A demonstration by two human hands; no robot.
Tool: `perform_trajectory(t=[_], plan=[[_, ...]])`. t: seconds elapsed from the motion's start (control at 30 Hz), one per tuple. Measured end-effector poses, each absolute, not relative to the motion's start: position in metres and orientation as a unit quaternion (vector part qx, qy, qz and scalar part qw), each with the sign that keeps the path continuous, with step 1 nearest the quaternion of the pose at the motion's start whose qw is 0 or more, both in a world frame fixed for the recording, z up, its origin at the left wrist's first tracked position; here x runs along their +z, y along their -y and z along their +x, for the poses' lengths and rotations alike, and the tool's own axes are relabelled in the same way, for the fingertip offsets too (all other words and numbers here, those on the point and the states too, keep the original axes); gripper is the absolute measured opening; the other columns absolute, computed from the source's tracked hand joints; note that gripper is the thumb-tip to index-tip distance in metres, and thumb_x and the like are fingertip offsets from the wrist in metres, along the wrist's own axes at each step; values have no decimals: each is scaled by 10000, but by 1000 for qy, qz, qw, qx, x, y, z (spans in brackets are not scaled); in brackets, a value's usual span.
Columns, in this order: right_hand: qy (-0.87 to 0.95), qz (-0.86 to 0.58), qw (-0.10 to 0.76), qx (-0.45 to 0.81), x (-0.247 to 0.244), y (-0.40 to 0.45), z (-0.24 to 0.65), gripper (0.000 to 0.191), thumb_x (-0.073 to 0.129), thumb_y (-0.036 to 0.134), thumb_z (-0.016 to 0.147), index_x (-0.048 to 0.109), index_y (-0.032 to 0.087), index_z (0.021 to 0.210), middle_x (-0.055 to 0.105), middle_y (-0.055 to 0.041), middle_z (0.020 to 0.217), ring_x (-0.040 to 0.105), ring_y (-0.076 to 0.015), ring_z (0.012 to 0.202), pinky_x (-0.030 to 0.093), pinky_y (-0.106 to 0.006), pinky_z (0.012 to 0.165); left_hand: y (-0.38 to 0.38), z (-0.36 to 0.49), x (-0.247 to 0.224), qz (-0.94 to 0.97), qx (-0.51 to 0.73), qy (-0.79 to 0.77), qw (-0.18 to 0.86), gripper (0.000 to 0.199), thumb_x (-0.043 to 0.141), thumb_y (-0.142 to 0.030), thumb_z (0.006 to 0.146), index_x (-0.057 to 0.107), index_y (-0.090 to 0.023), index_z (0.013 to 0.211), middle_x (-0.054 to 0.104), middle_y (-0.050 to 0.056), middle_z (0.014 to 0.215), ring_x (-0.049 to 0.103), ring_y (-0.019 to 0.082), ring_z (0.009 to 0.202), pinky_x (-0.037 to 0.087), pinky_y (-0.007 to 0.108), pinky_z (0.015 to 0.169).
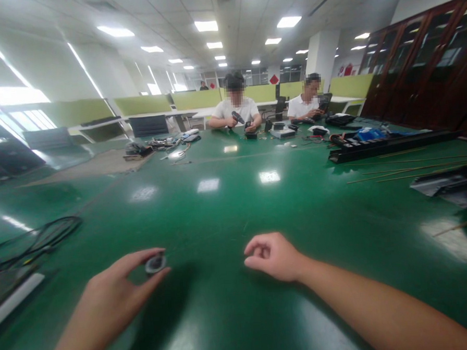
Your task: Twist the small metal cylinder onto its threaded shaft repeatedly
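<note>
Big glossy green table (pixel 204 218) here, shiny enough to mirror the lights. Going left to right, the room has bright windows (pixel 18 95), lime partitions (pixel 144 105), and a dark reddish wood cabinet (pixel 423 66) with glass doors. Across the table there's a person in a white shirt (pixel 250 109) holding a drill (pixel 237 117), then another person (pixel 296 108), also in white.

Material-wise: loopy black cable (pixel 59 225) at far left, then over on the right a long black channel-shaped rail (pixel 392 147) and some thin, straight yellowish rods (pixel 405 174).

The round piece (pixel 156 264) is tiny: pale grey ring, darker middle, kinda blurry. It's pinched between thumb and finger of the left hand (pixel 110 291), just over the table. Right hand (pixel 276 256) is well apart from it, fingers loosely curled; can't tell if anything's tucked inside.
</note>
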State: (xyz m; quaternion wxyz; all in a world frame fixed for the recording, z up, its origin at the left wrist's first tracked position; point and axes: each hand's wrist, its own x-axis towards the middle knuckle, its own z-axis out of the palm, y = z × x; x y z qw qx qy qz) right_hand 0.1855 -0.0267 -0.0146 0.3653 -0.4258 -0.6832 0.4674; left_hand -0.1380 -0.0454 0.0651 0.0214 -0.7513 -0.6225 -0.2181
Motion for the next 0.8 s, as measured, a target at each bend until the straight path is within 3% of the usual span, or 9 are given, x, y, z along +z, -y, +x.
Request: perform_trajectory(t=[0.13,0.27,0.4,0.6,0.8], plan=[[628,-421,393,523,-13,23,188,474,766,326,737,675,130,1159,676,-9,752,398,-57,496,327,-191,483,23,-67,54,-860,-201,469,-17,278,657,-380,854,693,-277,1109,707,25,1039,656,204,932,544,311,826],[648,-395,393,520,-12,23,189,437,753,292,735,697,131,1137,712,-44,836,445,-72,538,359,-195,505,22,-20,42,-890,-192,413,-30,383,643,-215,858,642,-290,1234,688,39,1048,639,211,948,534,328,836],[656,-400,394,505,-14,22,190,399,759,269,715,723,133,1088,703,-36,809,494,-89,563,394,-206,535,26,-18,27,-875,-230,418,-82,463,677,-203,836,586,-261,1286,681,42,1087,640,205,975,522,323,866],[663,-409,376,501,-13,22,191,335,765,242,703,749,135,1020,706,-27,772,537,-107,578,427,-223,561,30,-20,23,-855,-267,421,-143,168,661,-202,845,646,-234,1009,670,18,964,631,181,889,495,296,788],[642,-385,372,548,-8,24,190,272,719,210,734,755,142,995,758,-50,867,682,-181,751,527,-289,719,29,-20,25,-870,-267,389,-147,122,626,-164,861,653,-228,961,648,24,918,603,176,876,463,280,758]])
